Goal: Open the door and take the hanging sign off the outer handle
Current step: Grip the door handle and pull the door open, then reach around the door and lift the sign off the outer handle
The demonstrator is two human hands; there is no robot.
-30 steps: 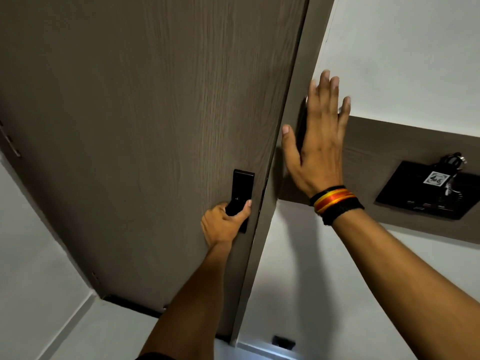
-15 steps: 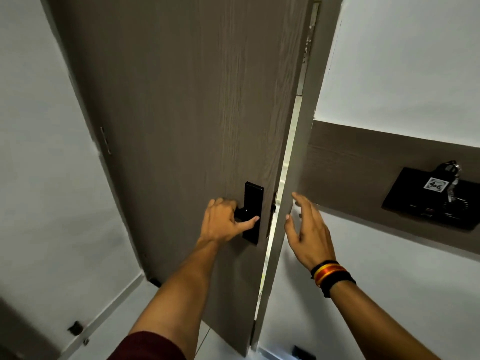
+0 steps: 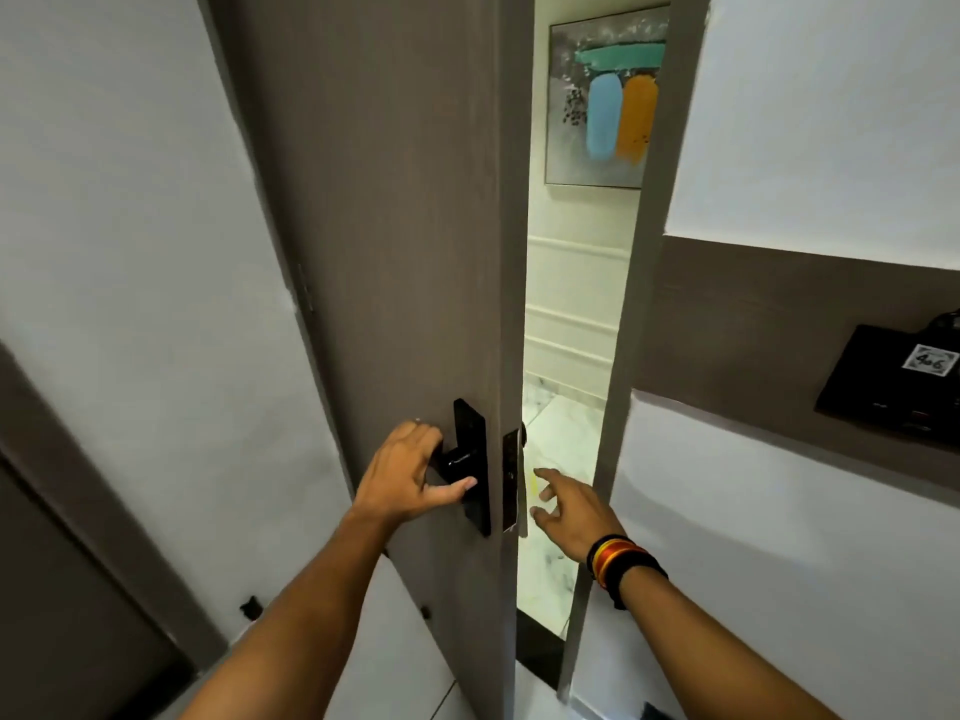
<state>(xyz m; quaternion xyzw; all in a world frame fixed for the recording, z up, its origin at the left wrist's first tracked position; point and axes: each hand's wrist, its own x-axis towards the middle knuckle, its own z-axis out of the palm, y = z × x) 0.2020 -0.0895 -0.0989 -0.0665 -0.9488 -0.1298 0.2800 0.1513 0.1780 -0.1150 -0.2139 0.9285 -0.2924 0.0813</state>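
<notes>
Door [image 3: 405,226] — brown wood grain, fills centre of frame, standing ajar with a narrow gap along its right edge; lit corridor floor and a framed painting [image 3: 605,96] show through the gap, upper centre. Door frame [image 3: 631,314] bounds the gap on the right.

Left hand [image 3: 408,483], lower centre: grip closed around the black inner handle [image 3: 457,459], thumb resting on the lock plate [image 3: 475,465].

Right hand [image 3: 569,509], just right of the door edge: grip open, fingers spread, holding nothing, index pointing up-left toward the edge.

Hanging sign [image 3: 521,485]: only a thin pale sliver visible past the door edge, below the outer handle [image 3: 522,433], long axis vertical — mostly hidden behind the door.

Key relation: sign lies just left of and slightly above the right fingertips; right hand is the nearer one. Judgement: sign not yet touched; the next reach likely goes around the edge and lifts upward off the handle.
</notes>
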